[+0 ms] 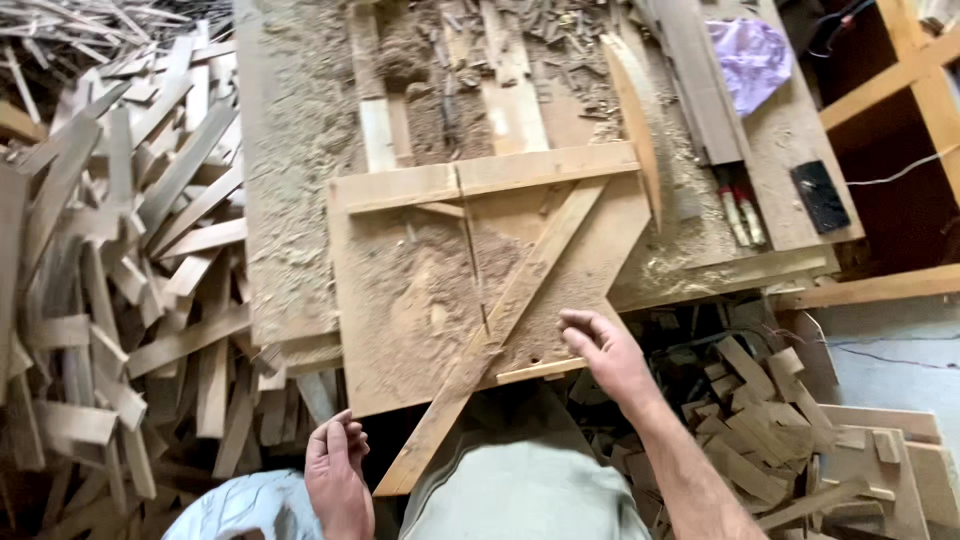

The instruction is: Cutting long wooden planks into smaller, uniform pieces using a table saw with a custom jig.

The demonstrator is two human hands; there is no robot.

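A square plywood board dusted with sawdust lies on a workbench. A long diagonal wooden strip runs across it, and a crosswise strip lies along its far edge. My right hand hovers by the board's near right corner, fingers curled and apart, holding nothing. My left hand rests low near my knee, fingers loosely together, empty, just below the board's near edge.
A heap of wood offcuts fills the left side. More scraps lie on the floor at right. On the sawdust-covered bench sit a purple cloth, two chisel-like tools, a dark flat device and a curved wooden piece.
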